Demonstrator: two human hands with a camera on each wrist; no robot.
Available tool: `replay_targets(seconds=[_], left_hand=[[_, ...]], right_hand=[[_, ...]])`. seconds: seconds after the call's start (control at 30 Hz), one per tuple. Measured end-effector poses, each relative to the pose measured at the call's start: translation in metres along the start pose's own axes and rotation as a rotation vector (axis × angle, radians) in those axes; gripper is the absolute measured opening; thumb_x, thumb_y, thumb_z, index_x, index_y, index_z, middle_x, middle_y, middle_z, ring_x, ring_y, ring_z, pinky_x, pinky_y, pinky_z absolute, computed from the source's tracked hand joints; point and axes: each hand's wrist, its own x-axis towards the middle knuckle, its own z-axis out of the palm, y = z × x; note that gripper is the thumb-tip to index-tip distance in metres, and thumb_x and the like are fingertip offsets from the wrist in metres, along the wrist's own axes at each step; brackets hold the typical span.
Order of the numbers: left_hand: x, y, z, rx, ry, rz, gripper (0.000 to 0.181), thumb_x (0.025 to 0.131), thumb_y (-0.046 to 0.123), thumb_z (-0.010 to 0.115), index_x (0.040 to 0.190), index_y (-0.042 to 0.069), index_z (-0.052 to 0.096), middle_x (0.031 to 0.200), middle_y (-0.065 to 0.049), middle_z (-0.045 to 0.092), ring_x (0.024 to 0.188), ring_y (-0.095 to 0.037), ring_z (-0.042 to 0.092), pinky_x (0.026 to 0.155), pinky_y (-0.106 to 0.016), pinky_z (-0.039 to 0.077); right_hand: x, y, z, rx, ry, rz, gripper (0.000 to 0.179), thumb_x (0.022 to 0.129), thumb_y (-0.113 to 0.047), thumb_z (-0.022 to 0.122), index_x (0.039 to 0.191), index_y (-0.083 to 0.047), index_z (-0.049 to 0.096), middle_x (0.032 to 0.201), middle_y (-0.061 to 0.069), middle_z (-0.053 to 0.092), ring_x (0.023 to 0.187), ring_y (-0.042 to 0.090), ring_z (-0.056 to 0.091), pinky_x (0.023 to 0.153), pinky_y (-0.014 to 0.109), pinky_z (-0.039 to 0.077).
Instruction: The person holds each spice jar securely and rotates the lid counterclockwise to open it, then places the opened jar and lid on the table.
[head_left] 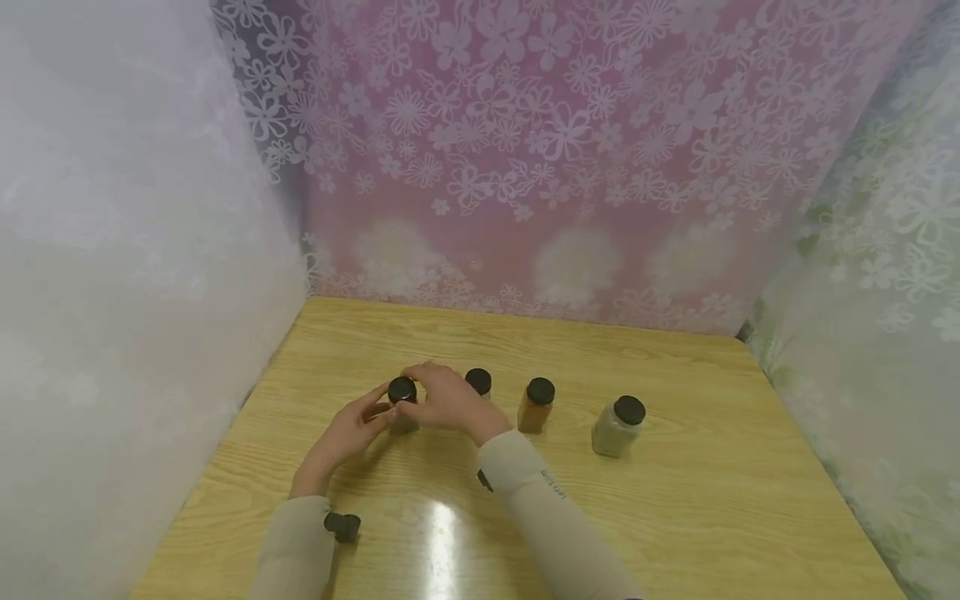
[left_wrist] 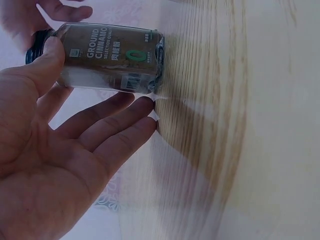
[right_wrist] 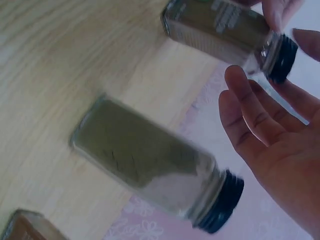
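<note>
A clear jar labelled ground cinnamon [left_wrist: 107, 57], filled with brown powder, stands upright on the table at left of centre. My left hand [head_left: 348, 433] pinches it near the neck between thumb and forefinger; the other fingers spread near its base. Its black lid [head_left: 402, 388] is on. My right hand [head_left: 450, 400] reaches over from the right, thumb and forefinger curled round the lid, the other fingers held off the glass. Close behind the right hand stands a jar of greenish-brown contents [right_wrist: 145, 150] with a black lid, partly hidden by that hand in the head view.
Right of the hands stand a jar of orange-brown powder [head_left: 535, 414] and, farther right, a jar with pale greenish contents [head_left: 617, 433], both black-lidded. The wood-grain table [head_left: 712, 492] is bordered by a pink flowered curtain [head_left: 525, 167] behind and pale sheets on both sides.
</note>
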Motion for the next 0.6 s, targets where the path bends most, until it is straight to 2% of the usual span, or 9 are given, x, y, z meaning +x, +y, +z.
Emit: replay_targets(seconds=[0.13, 0.27, 0.37, 0.5, 0.6], left_hand=[[-0.001, -0.001, 0.002, 0.012, -0.001, 0.027, 0.064, 0.112, 0.026, 0.054, 0.168, 0.012, 0.026, 0.162, -0.025, 0.046, 0.149, -0.048, 0.045, 0.116, -0.066, 0.043], [-0.001, 0.000, 0.004, 0.007, -0.003, 0.040, 0.064, 0.112, 0.023, 0.054, 0.168, 0.009, 0.025, 0.163, -0.024, 0.043, 0.148, -0.047, 0.046, 0.116, -0.064, 0.044], [-0.001, 0.000, 0.005, 0.016, 0.002, 0.040, 0.065, 0.113, 0.025, 0.054, 0.168, 0.009, 0.025, 0.162, -0.025, 0.045, 0.148, -0.046, 0.047, 0.115, -0.063, 0.046], [-0.002, -0.001, 0.006, 0.023, 0.013, 0.028, 0.066, 0.112, 0.028, 0.056, 0.168, 0.009, 0.026, 0.158, -0.027, 0.050, 0.144, -0.046, 0.052, 0.113, -0.061, 0.048], [-0.003, -0.002, 0.007, 0.010, 0.016, 0.023, 0.067, 0.111, 0.031, 0.056, 0.168, 0.011, 0.027, 0.158, -0.027, 0.050, 0.141, -0.045, 0.055, 0.111, -0.058, 0.051]], right_hand=[[0.001, -0.004, 0.008, -0.044, 0.006, -0.021, 0.065, 0.106, -0.054, 0.058, 0.159, -0.016, 0.048, 0.151, 0.011, 0.058, 0.129, 0.027, 0.065, 0.103, 0.041, 0.057], [0.002, -0.006, 0.013, -0.093, 0.034, -0.017, 0.057, 0.109, -0.049, 0.056, 0.157, -0.021, 0.050, 0.146, 0.010, 0.061, 0.120, 0.026, 0.068, 0.096, 0.040, 0.059], [0.001, -0.005, 0.013, -0.093, 0.042, -0.007, 0.055, 0.109, -0.045, 0.058, 0.157, -0.020, 0.050, 0.149, 0.010, 0.060, 0.126, 0.027, 0.066, 0.100, 0.042, 0.058], [-0.001, -0.001, 0.011, -0.013, 0.045, 0.020, 0.064, 0.106, -0.045, 0.064, 0.159, -0.017, 0.045, 0.156, 0.010, 0.055, 0.139, 0.029, 0.059, 0.111, 0.046, 0.053], [-0.002, 0.002, 0.009, 0.041, 0.051, 0.030, 0.064, 0.104, -0.045, 0.068, 0.156, -0.013, 0.048, 0.154, 0.009, 0.058, 0.138, 0.028, 0.059, 0.110, 0.046, 0.053]])
